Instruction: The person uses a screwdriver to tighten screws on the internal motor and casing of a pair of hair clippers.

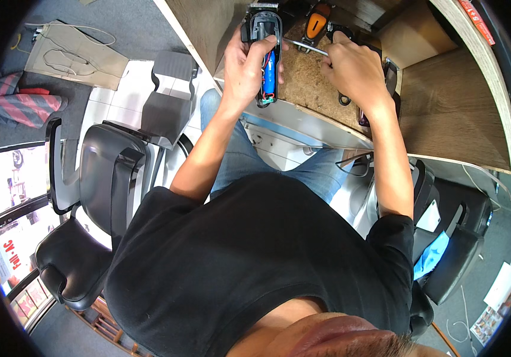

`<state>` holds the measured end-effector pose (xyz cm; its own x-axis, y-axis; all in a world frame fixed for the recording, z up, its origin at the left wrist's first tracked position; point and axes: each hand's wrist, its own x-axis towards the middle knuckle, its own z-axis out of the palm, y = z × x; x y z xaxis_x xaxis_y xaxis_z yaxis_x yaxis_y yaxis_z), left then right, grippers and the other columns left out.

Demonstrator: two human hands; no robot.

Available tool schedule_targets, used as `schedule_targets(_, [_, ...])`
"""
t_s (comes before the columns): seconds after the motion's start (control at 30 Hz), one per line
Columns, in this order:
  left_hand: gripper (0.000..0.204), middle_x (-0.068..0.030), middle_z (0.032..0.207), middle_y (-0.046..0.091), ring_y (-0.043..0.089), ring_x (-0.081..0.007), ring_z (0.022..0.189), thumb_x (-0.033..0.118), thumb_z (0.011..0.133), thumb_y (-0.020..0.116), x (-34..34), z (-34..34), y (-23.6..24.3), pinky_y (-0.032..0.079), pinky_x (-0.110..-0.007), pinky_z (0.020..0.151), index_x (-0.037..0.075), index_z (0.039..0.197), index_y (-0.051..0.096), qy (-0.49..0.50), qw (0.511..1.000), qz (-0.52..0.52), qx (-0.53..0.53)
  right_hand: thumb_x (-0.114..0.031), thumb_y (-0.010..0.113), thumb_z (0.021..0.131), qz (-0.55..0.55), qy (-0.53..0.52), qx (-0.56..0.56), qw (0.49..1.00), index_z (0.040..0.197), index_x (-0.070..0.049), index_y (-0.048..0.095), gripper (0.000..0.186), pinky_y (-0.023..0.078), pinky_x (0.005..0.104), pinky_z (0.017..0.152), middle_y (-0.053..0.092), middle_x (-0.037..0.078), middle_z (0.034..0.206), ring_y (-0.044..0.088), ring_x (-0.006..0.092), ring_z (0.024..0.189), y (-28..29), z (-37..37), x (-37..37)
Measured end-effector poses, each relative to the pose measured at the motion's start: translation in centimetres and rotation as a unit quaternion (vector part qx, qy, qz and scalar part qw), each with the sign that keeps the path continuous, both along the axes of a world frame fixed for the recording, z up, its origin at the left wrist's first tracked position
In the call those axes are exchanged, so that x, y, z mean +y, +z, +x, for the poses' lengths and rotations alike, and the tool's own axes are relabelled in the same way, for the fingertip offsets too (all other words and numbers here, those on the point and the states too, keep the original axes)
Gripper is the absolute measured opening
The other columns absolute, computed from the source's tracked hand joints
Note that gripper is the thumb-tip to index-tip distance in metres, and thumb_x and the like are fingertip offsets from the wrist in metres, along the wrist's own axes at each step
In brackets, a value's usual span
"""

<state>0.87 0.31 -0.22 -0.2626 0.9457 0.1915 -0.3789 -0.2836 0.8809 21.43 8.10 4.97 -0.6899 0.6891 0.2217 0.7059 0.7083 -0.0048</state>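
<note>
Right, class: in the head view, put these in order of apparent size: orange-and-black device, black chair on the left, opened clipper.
1. Black chair on the left
2. Opened clipper
3. Orange-and-black device, clearly smaller

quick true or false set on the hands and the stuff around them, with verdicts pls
1. The left hand holds a clipper with its insides showing. True.
2. The right hand is empty. False: it holds a thin metal tool.
3. A blue cylinder shows inside the clipper. True.
4. An orange device is to the left of the clipper in the picture. False: it is to the right of it.
5. A striped cloth lies toward the picture's left edge. True.
6. The person's shirt is white. False: it is black.
</note>
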Motion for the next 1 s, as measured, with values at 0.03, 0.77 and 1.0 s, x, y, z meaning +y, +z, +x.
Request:
schedule_targets(0.03, [0.028, -0.0172, 0.095, 0.074, 0.067, -0.0184, 0.06, 0.015, 0.102, 0.062, 0.0, 0.0, 0.0, 0.06, -0.034, 0.048, -0.002, 0.121, 0.052, -0.004, 1.0, -0.002, -0.004, -0.015, 0.071, 0.086, 0.002, 0.0, -0.006, 1.0, 0.079, -0.001, 0.075, 0.016, 0.057, 0.0507, 0.076, 0.069, 0.016, 0.101, 0.074, 0.0391, 0.085, 0.0, -0.1, 0.0])
schedule_targets(0.77, [0.028, -0.0118, 0.091, 0.072, 0.066, -0.0163, 0.06, 0.017, 0.101, 0.065, -0.4, -0.2, 1.1, 0.057, -0.032, 0.05, 0.0, 0.12, 0.055, -0.078, 0.994, -0.042, 0.069, -0.004, 0.077, 0.086, -0.151, 0.069, 0.422, 0.891, 0.092, 0.0, 0.073, 0.008, 0.044, 0.0245, 0.069, 0.065, -0.003, 0.089, 0.05, 0.0061, 0.073, 1.1, -0.6, -0.5])
schedule_targets(1.0, [0.026, -0.007, 0.086, 0.07, 0.066, -0.011, 0.063, 0.016, 0.099, 0.066, -0.1, -0.4, 1.0, 0.054, -0.028, 0.055, 0.001, 0.119, 0.058, -0.157, 0.972, -0.05, 0.17, -0.01, 0.08, 0.082, -0.069, 0.1, 0.422, 0.898, 0.095, -0.004, 0.076, 0.015, 0.044, 0.0262, 0.06, 0.059, 0.0, 0.089, 0.053, 0.0093, 0.065, 0.5, -3.3, -1.7])
